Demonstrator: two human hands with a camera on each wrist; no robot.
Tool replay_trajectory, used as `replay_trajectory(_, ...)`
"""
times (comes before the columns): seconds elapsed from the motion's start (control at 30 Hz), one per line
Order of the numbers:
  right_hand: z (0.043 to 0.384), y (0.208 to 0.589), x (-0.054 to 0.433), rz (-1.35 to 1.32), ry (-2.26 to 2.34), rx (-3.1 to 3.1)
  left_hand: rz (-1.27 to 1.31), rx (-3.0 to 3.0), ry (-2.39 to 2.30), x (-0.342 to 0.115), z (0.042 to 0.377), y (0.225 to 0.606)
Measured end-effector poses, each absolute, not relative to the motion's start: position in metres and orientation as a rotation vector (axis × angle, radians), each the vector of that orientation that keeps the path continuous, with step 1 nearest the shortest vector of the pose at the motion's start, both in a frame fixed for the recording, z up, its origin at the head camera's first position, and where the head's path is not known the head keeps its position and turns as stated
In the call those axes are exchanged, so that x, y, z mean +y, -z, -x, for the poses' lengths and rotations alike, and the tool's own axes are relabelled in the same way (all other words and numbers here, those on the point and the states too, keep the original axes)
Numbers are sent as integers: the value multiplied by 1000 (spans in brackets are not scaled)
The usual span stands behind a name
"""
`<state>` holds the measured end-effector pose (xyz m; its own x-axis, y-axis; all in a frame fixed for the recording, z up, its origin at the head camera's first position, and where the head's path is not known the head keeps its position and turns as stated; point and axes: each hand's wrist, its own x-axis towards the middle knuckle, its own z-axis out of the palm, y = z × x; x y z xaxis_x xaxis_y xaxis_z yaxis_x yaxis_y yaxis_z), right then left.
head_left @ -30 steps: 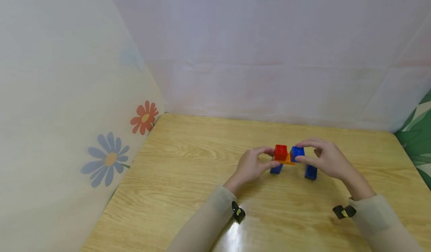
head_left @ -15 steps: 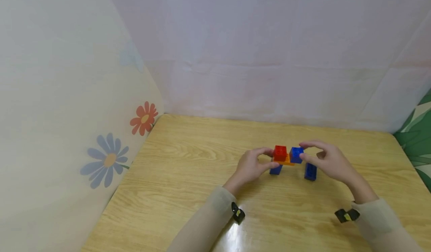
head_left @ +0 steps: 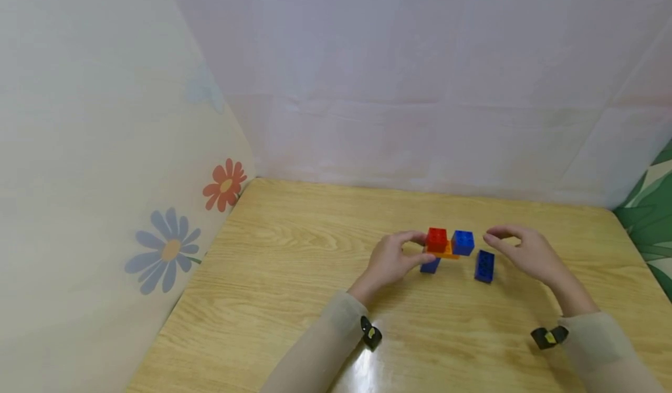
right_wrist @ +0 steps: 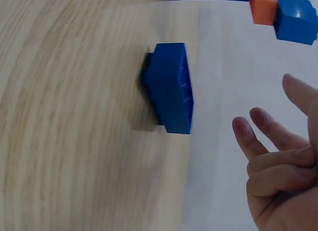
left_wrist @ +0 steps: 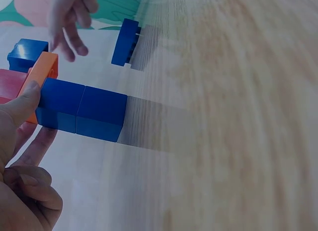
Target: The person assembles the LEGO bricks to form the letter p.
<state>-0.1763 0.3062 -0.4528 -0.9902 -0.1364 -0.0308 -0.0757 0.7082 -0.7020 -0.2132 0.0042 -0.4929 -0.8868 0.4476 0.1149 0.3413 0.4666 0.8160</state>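
Note:
My left hand (head_left: pixel 391 260) grips a small toy-brick build at its left end, the thumb against its orange brick (left_wrist: pixel 48 67). A red brick (head_left: pixel 437 239) and a blue brick (head_left: pixel 463 242) sit side by side on top of the orange one, a gap between them. Two stacked blue bricks (left_wrist: pixel 81 109) form a leg below it, standing on the table. My right hand (head_left: pixel 532 255), its fingers loosely bent around nothing, hovers to the right of the build. Below and left of that hand lies a loose blue brick (right_wrist: pixel 171 89), studs down and hollow side up.
All of this is on a wood-grain table (head_left: pixel 294 299). A pale cloth backdrop (head_left: pixel 367 90) rises behind the far edge. To the left stands a panel with printed flowers (head_left: pixel 171 250), and green leaf print (head_left: pixel 651 224) shows at the right.
My right hand has let go of the upper blue brick and moved away to the right. That brick stays on the orange one. The left hand keeps its grip.

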Motion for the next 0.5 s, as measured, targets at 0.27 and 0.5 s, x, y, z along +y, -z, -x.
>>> replay_trajectory(0.27, 185, 472, 311, 46, 950, 2844, -697, 2581, -1402, 4, 213, 494)
replay_trajectory(0.5, 189, 480, 307, -9, 814, 2755, -690, 2582, -1398, 3, 214, 493)
